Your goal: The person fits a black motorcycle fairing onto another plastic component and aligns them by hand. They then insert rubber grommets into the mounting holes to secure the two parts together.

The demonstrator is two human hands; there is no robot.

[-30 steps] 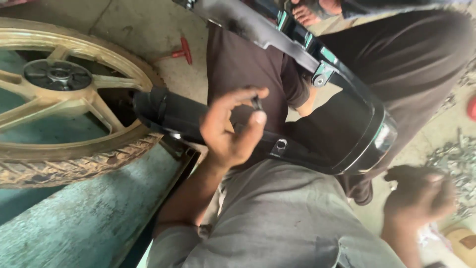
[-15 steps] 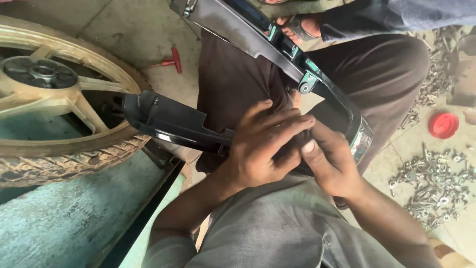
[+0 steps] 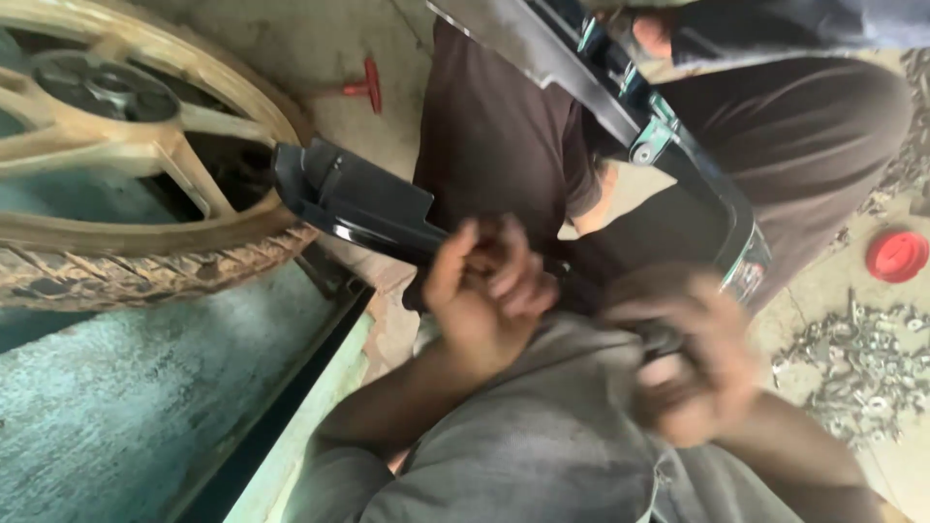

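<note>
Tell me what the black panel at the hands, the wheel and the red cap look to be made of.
Black panel: probably moulded plastic, glossy, with bright glints along its edge.
Wheel: cast metal spokes, dull gold paint, in a treaded rubber tyre.
Red cap: likely plastic, a smooth, even red; too blurred to be sure.

Single head view, looking steeply down, close over both hands [image 3: 489,291] and lap; wheel [image 3: 116,145] at left edge.
</note>
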